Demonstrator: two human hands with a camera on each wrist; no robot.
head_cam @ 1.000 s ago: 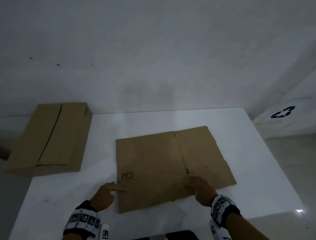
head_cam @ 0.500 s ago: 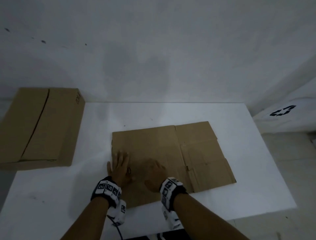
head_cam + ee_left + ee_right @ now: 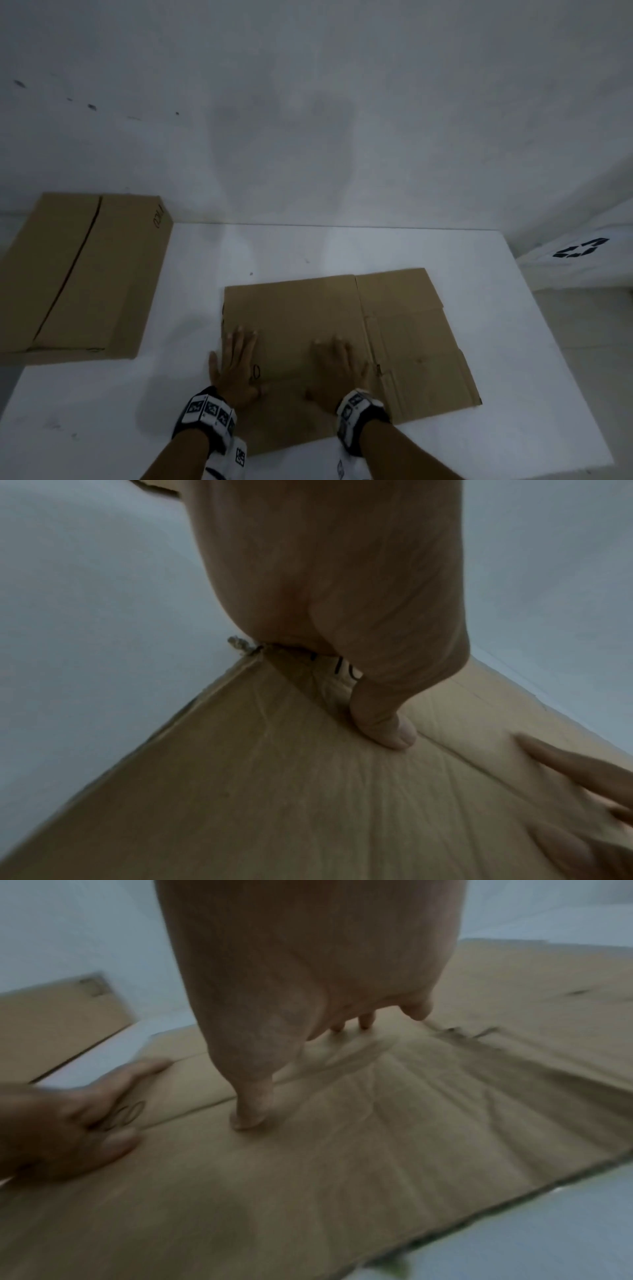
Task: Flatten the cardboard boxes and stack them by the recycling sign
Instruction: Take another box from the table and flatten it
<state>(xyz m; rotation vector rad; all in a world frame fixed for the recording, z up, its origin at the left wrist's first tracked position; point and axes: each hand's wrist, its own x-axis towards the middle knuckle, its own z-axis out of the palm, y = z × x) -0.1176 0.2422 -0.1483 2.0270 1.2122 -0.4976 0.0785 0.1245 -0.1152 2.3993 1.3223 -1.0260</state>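
Observation:
A flattened brown cardboard box (image 3: 325, 315) lies on the white table (image 3: 513, 394) in front of me. My left hand (image 3: 236, 359) presses flat on its left edge, fingers straight, half covering the handwritten lettering. My right hand (image 3: 337, 366) presses palm down beside it, near the box's middle fold. In the left wrist view the left hand (image 3: 342, 588) has its thumb on the cardboard (image 3: 274, 791). In the right wrist view the right hand (image 3: 308, 974) touches the cardboard (image 3: 342, 1177) with fingertips and thumb. A second box (image 3: 78, 277), closed and unflattened, stands at the table's left edge.
A black recycling sign (image 3: 580, 248) is printed on a white surface at the right, beyond the table's corner. A white wall rises behind the table. Bare table surface lies between the two boxes and behind the flattened one.
Both hands have moved from the near edge onto the flattened box and spread flat. The right hand has shifted right from beside the left hand toward the middle fold.

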